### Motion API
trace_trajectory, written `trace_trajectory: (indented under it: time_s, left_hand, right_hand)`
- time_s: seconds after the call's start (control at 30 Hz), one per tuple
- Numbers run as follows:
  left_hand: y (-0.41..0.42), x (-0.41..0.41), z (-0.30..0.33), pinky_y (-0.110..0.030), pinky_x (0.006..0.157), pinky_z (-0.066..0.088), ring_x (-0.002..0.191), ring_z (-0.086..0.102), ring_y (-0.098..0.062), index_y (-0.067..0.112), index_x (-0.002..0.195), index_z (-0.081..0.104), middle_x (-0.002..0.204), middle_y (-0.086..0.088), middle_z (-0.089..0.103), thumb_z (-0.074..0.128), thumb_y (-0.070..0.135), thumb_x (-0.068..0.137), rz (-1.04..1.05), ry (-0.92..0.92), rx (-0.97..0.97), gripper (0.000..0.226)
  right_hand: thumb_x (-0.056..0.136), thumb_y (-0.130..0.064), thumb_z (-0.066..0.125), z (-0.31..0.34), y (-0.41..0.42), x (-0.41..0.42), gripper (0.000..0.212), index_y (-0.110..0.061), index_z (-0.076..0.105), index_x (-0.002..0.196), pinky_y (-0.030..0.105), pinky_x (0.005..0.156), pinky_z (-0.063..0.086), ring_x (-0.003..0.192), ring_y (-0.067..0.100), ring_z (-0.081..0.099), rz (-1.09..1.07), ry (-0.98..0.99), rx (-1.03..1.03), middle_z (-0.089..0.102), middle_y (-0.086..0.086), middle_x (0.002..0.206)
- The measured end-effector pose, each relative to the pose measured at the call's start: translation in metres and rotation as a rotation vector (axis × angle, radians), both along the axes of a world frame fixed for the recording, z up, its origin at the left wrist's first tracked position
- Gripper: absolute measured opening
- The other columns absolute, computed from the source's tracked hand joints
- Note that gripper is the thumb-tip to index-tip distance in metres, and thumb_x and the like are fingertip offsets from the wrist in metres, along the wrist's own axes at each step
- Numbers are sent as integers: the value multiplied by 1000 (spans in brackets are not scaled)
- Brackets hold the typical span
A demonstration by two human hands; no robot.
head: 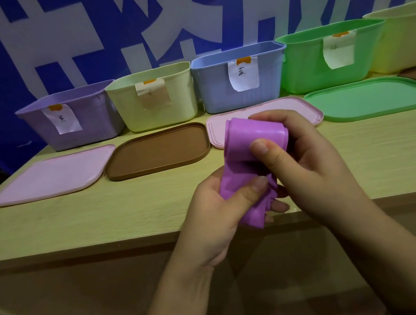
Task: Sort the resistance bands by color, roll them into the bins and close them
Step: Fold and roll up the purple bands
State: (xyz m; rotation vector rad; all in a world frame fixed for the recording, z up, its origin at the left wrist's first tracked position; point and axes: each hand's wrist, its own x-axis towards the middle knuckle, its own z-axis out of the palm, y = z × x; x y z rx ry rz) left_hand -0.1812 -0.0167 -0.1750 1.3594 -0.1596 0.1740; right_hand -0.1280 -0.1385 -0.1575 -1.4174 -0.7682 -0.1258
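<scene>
A purple resistance band point(243, 158) is held above the table's front edge by both hands. My right hand point(302, 162) grips its rolled upper end, thumb on the front of the roll. My left hand point(220, 212) pinches the loose lower part, whose tail hangs down past the fingers. A row of open bins stands at the back: purple bin point(90, 126), pale yellow bin point(180, 103), blue bin point(271, 84), green bin point(303, 70), and a yellow bin point(405, 41) at the far right.
Lids lie flat in front of the bins: a pink lid point(47, 176), a brown lid point(157, 152), another pink lid point(294, 107) partly behind the band, and a green lid point(372, 99). The wooden table point(105, 219) ends just below my hands. A blue banner hangs behind.
</scene>
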Motion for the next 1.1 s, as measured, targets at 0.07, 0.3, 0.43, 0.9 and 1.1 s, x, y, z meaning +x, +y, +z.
trace_trajectory:
  time_s: [0.07, 0.3, 0.43, 0.9, 1.1]
  left_hand:
    - [2, 0, -3, -24, 53, 52, 58, 66, -16, 14, 100, 60, 75, -4, 70, 64, 21, 81, 19, -26, 57, 21]
    - [8, 0, -1, -30, 66, 57, 76, 70, -19, 19, 110, 58, 86, -6, 73, 60, 41, 78, -86, 100, 5, 39]
    - [15, 4, 2, -36, 75, 58, 89, 70, -25, 17, 105, 65, 92, -9, 73, 65, 35, 69, -125, 129, -58, 41]
    - [10, -2, -9, -22, 54, 51, 53, 60, -14, 10, 93, 63, 70, -8, 66, 52, 18, 88, -144, 17, -31, 14]
    - [11, -2, -6, -31, 52, 56, 63, 68, -25, 6, 96, 66, 75, -13, 68, 50, 13, 83, -155, 83, -136, 21]
  right_hand:
    - [79, -45, 60, -1, 0, 1, 27, -39, 53, 104, 10, 53, 42, 71, -1, 58, -3, -57, -36, 61, -19, 87]
    - [79, -40, 64, 3, -3, 6, 27, -30, 60, 104, 28, 60, 53, 78, 7, 60, 41, 39, 34, 63, -7, 89]
    - [75, -46, 61, 15, -5, 6, 30, -31, 63, 101, 52, 64, 52, 76, 12, 59, 86, 43, 9, 64, -4, 86]
    - [81, -35, 61, 3, 0, 6, 23, -33, 57, 104, 15, 64, 47, 79, -2, 59, 41, -30, -66, 62, -17, 88]
    - [82, -33, 57, -7, 1, 1, 25, -39, 48, 106, 7, 63, 43, 79, -5, 58, -25, -120, -160, 59, -17, 95]
